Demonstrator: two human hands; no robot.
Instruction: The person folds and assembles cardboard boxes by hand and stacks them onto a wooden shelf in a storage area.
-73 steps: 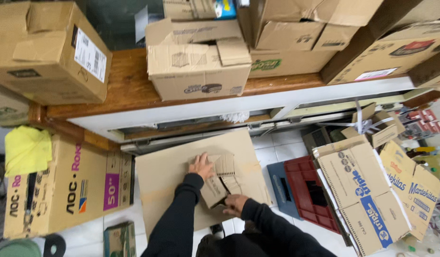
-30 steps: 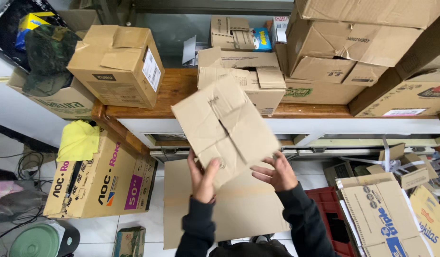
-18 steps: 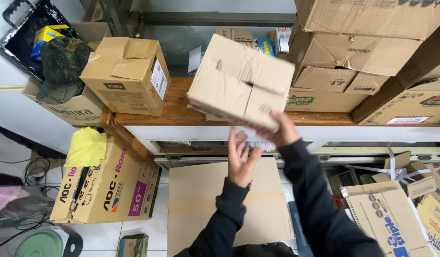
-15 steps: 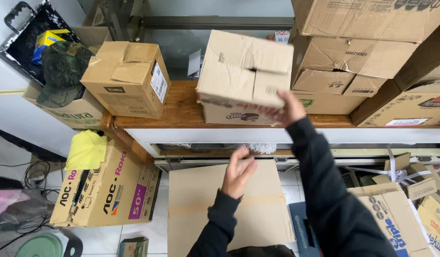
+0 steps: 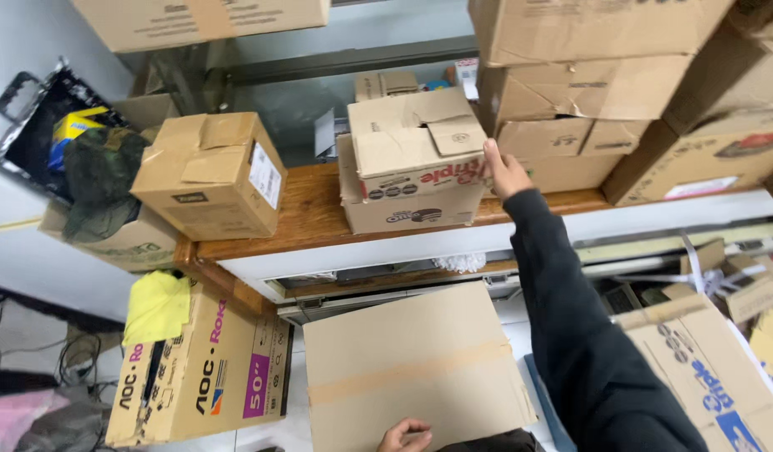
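My right hand [image 5: 504, 170] reaches up to the wooden shelf [image 5: 311, 213] and presses its fingers against the right side of a small cardboard box [image 5: 416, 144]. That box sits on top of another cardboard box [image 5: 407, 211] on the shelf, its top flaps loosely folded. My left hand [image 5: 406, 435] is low at the bottom edge of the view, fingers curled, touching the near edge of a large flat cardboard sheet [image 5: 416, 368] with a tape strip across it. It holds nothing that I can see.
A taped box with a white label [image 5: 211, 174] stands left on the shelf. Stacked boxes [image 5: 587, 75] crowd the right. A long flat-screen carton [image 5: 202, 368] with a yellow cloth [image 5: 156, 305] lies lower left. Printed cartons [image 5: 713, 377] sit lower right.
The small box went from the floor up onto the box on the shelf. My left hand came off it and dropped to the flat sheet; my right hand stays against its side.
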